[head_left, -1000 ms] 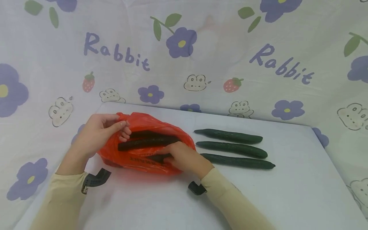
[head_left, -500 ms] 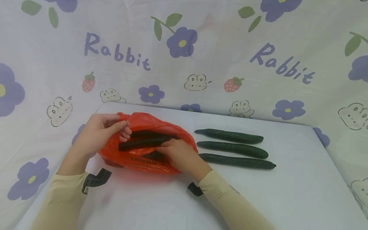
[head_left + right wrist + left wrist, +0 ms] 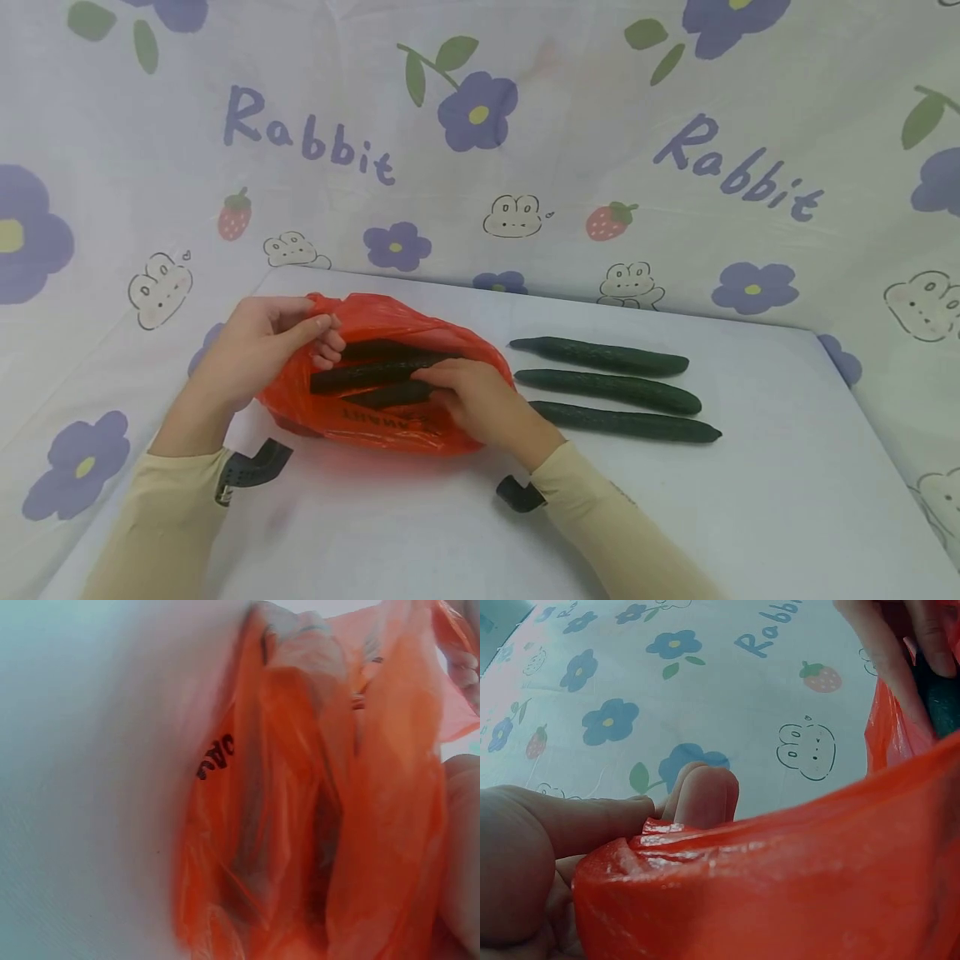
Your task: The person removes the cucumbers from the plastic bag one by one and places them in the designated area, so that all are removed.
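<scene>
A red plastic bag (image 3: 397,317) lies on its side on the white table, its mouth held wide. At the bag's left rim, my left hand (image 3: 262,346) pinches the plastic between thumb and fingers; the left wrist view shows the bunched film (image 3: 667,851) close up. Inside lie dark green cucumbers: one in the middle (image 3: 360,377), another behind it partly in shadow. My right hand (image 3: 483,400) reaches into the mouth from the right and grips the end of the front cucumber (image 3: 390,394). In the right wrist view, the bag's film (image 3: 300,825) hides most of this hand.
To the right of the bag, three cucumbers lie side by side on the table: the back one (image 3: 600,356), the middle one (image 3: 607,391) and the front one (image 3: 630,422). A patterned cloth (image 3: 555,150) hangs behind the table.
My right hand has shifted within the bag's mouth. The front cucumber, earlier mostly covered by the film and fingers, now shows along more of its length. The left hand has stayed in place.
</scene>
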